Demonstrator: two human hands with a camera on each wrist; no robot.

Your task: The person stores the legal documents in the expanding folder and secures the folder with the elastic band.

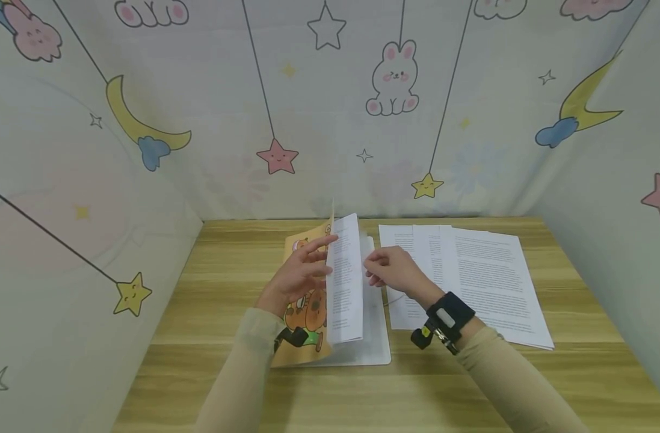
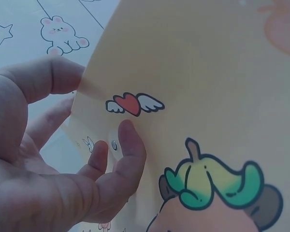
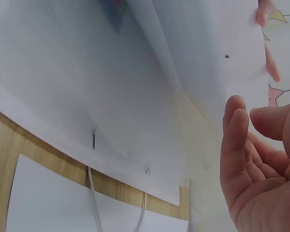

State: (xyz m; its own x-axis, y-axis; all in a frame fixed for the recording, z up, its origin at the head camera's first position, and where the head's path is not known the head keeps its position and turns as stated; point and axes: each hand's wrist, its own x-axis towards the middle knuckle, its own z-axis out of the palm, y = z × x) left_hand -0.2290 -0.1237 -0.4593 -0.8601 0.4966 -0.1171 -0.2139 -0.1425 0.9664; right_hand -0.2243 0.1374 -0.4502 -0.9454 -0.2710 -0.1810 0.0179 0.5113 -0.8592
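A file folder with an orange cartoon cover (image 1: 299, 316) stands opened on the table, its cover raised. My left hand (image 1: 299, 273) holds this cover by its edge. In the left wrist view, upper fingers of the left hand (image 2: 38, 140) go behind the edge and others curl in front. White printed sheets (image 1: 345, 288) stand upright beside the cover; one page (image 3: 232, 29) shows a small punched hole. My right hand (image 1: 391, 269) is just right of these sheets, fingers loosely curled. In the right wrist view, a small gap separates thumb and fingertips of the right hand (image 3: 261, 174).
More printed sheets (image 1: 489, 282) lie overlapping at the right on the wooden table (image 1: 340, 397). Two thin pale strips (image 3: 94, 198) run out from the folder's pale inner side (image 3: 63, 96) over a white sheet. A cartoon-printed curtain (image 1: 330, 108) encloses the table's back and sides.
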